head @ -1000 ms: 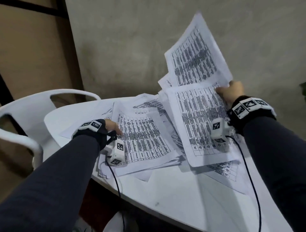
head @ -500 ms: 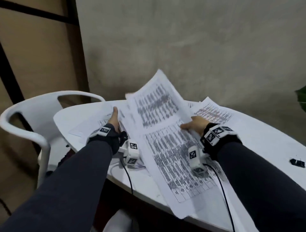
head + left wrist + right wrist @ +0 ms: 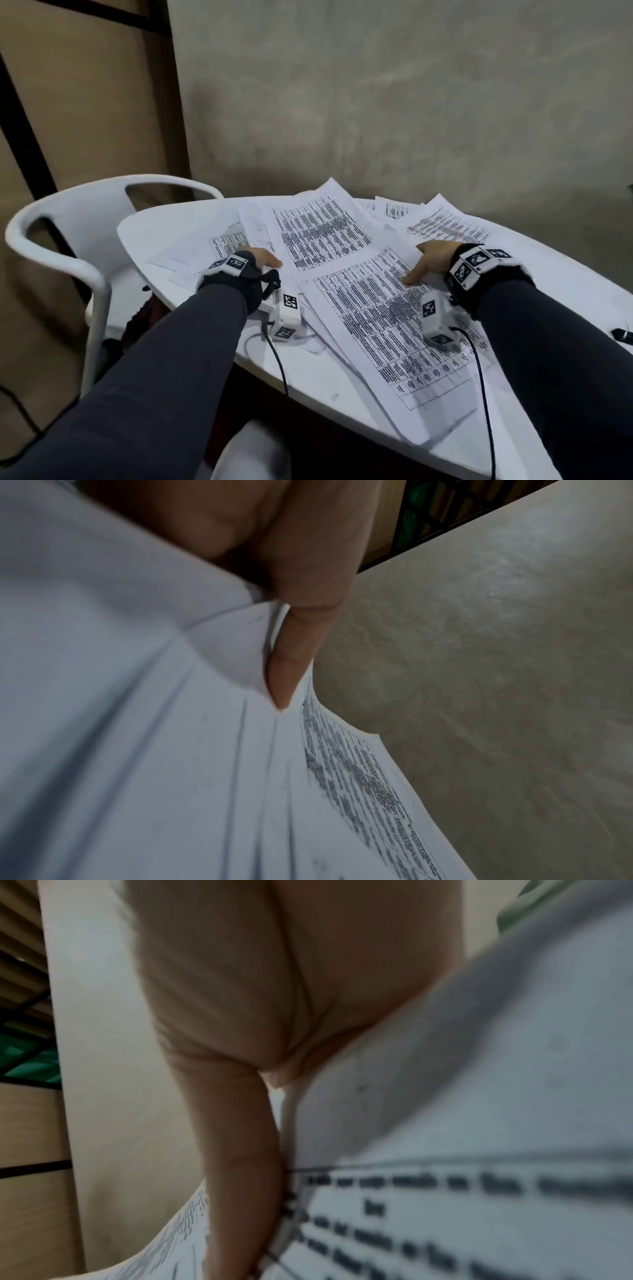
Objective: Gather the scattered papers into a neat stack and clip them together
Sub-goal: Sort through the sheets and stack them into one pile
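Now the papers (image 3: 346, 274) lie flat in a messy pile on the white table (image 3: 308, 370); a moment ago one sheet was up in the air. The left hand (image 3: 262, 257) sits at the left edge of the pile, with its thumb (image 3: 294, 653) pinching some sheets. The right hand (image 3: 432, 257) has slid to the right edge, thumb (image 3: 412, 274) on top of the big near sheet, gripping it. A small black clip (image 3: 621, 335) lies far right. A white chair (image 3: 68, 246) stands on the left.
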Motion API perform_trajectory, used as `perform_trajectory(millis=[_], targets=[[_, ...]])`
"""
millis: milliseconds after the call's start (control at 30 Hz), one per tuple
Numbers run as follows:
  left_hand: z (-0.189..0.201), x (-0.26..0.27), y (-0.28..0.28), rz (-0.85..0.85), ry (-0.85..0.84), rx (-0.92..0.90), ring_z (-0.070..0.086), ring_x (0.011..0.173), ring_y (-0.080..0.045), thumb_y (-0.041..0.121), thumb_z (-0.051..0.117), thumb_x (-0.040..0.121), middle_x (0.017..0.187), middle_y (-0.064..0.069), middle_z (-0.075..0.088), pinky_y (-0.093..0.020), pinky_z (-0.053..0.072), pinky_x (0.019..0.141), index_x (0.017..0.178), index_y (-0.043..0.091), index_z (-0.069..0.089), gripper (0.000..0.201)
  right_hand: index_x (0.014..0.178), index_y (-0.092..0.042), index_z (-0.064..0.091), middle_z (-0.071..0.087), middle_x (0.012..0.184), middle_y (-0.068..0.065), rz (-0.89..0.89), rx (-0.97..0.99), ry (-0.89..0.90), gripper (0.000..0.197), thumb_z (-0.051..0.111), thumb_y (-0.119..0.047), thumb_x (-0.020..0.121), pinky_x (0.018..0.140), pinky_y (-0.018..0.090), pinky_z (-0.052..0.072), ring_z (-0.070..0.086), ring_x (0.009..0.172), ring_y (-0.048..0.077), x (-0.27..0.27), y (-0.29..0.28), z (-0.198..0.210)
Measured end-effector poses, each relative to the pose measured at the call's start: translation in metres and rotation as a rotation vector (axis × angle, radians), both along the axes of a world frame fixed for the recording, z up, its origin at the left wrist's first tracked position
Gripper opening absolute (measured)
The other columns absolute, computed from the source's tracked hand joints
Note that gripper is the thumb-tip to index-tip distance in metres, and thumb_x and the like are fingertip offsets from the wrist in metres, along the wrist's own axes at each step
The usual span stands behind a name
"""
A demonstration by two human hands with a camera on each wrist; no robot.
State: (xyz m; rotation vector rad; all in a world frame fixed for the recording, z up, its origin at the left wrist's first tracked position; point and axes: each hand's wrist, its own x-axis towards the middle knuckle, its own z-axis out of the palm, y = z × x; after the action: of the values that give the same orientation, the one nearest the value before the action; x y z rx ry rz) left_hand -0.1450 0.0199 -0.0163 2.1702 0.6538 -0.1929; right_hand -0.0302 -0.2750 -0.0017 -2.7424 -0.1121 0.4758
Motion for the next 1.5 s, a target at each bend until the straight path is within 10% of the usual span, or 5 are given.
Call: perform_trajectory(millis=[433, 600, 800, 1000, 1500], targets=[[0.001, -0.013, -0.001, 0.104, -0.048, -0.303, 0.039, 0.016, -0.017, 0.0, 0.06, 0.08, 0.039, -0.011, 0.053, -0.013, 0.038, 0.031, 0.088, -0.007, 0.059, 0.011, 0.12, -0.006, 0.06, 0.068, 0.115, 0.007, -0.019, 0.042, -0.032, 0.123, 0.086, -0.063, 0.014, 0.097, 0.034, 0.047, 0.062, 0.106, 0.025, -0.015, 0.007, -0.001], [-0.005, -0.006, 0.005, 0.248, -0.285, -0.688, 0.059, 0.096, -0.028, 0.039, 0.061, 0.084, 0.134, -0.011, 0.042, -0.031, 0.05, 0.071, 0.137, 0.013, 0.042, 0.062, 0.128, 0.004, 0.051, 0.056, 0.132, 0.018, -0.156, 0.013, -0.112, 0.068, 0.065, -0.044, 0.082, 0.101, 0.034, 0.04, 0.052, 0.121, 0.033, -0.028, 0.029, 0.0], [-0.009, -0.005, 0.008, 0.246, -0.4, -0.985, 0.056, 0.114, -0.044, 0.029, 0.072, 0.076, 0.139, -0.008, 0.044, -0.056, 0.043, 0.1, 0.118, 0.013, 0.06, 0.046, 0.136, 0.007, 0.04, 0.044, 0.144, 0.02, -0.152, 0.091, -0.143, 0.056, 0.049, -0.03, 0.096, 0.106, 0.032, 0.034, 0.043, 0.132, 0.032, -0.023, 0.042, -0.001], [-0.015, -0.014, 0.013, 0.218, -0.208, -0.605, 0.036, 0.023, -0.015, 0.026, 0.071, 0.076, 0.066, -0.019, 0.06, -0.011, 0.034, 0.032, 0.109, 0.012, 0.063, 0.037, 0.126, 0.003, 0.053, 0.055, 0.131, 0.019, -0.002, 0.082, -0.045, 0.044, 0.054, -0.025, 0.093, 0.097, 0.031, 0.04, 0.051, 0.122, 0.032, -0.026, 0.057, -0.001], [0.019, 0.012, 0.019, 0.097, -0.48, -0.517, 0.059, 0.093, -0.027, -0.005, 0.074, 0.063, 0.105, -0.021, 0.06, -0.033, 0.045, 0.09, 0.122, -0.017, 0.046, 0.066, 0.113, -0.005, 0.058, 0.072, 0.089, 0.005, -0.009, 0.899, 0.067, 0.068, 0.084, -0.005, 0.05, 0.061, 0.022, 0.057, 0.07, 0.072, 0.014, -0.016, 0.047, 0.017]])
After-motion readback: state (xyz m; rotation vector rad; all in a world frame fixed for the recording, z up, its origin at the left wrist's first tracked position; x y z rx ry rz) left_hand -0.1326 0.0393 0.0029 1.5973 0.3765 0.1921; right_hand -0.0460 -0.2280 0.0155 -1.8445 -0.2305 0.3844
